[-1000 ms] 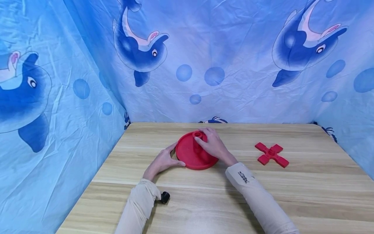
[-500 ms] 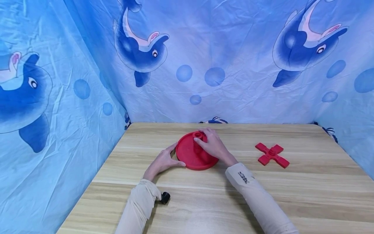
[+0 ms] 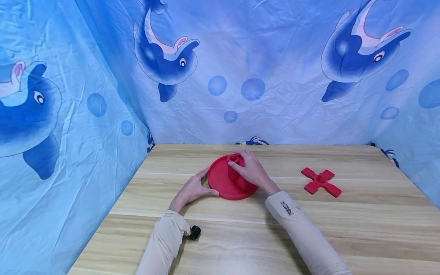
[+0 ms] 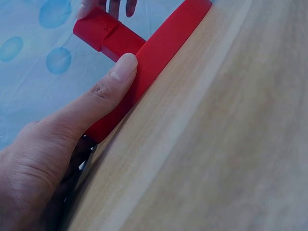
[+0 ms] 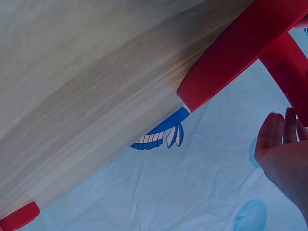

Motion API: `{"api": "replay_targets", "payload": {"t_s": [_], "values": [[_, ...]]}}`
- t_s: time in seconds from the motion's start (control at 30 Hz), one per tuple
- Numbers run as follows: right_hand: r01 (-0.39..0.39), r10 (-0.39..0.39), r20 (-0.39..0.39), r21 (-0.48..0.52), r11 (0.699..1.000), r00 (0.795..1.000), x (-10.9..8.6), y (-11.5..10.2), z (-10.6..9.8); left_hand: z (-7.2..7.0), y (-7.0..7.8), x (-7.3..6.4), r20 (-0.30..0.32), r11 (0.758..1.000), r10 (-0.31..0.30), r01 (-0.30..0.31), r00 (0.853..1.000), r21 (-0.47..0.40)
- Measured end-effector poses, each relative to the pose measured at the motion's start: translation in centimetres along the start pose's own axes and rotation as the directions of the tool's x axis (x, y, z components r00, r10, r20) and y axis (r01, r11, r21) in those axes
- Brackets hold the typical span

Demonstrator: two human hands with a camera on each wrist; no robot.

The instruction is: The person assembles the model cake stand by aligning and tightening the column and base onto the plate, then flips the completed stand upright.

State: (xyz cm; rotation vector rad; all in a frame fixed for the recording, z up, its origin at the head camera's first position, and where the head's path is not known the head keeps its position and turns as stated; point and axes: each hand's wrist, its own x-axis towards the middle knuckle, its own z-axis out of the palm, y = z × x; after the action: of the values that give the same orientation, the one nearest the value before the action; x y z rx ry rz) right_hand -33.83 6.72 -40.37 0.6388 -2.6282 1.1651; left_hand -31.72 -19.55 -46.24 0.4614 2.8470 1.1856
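A red round tray [image 3: 218,184] with a low raised rim lies on the table, and a hollow red post [image 3: 233,175] stands upright on it. My left hand [image 3: 193,188] holds the tray's left side, its thumb [image 4: 108,89] against the rim in the left wrist view and its fingers reaching round behind. Near the top of the post, my right hand [image 3: 253,170] grips it between thumb and fingers. Raised marks show on the post's upper part [image 4: 103,33] in the left wrist view. The right fingers partly cover the post's far side.
To the right on the table [image 3: 371,225] lies a flat red cross-shaped piece [image 3: 321,182] with a small round stub at its centre. A black cylinder [image 3: 194,232] sits at the left cuff. Blue dolphin-print cloth [image 3: 275,114] hangs behind and at both sides.
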Motion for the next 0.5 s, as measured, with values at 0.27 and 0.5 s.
{"api": "replay_targets", "payload": {"t_s": [0.27, 0.5], "values": [[0.017, -0.018, 0.016, 0.023, 1.000, 1.000, -0.10, -0.15, -0.29, 0.00, 0.05, 0.03, -0.001, 1.000, -0.004, 0.004, 1.000, 0.001], [0.013, -0.013, 0.018, 0.027, 1.000, 1.000, -0.08, -0.20, -0.13, -0.03, 0.07, -0.03, -0.003, 1.000, 0.002, -0.002, 1.000, 0.001]]}}
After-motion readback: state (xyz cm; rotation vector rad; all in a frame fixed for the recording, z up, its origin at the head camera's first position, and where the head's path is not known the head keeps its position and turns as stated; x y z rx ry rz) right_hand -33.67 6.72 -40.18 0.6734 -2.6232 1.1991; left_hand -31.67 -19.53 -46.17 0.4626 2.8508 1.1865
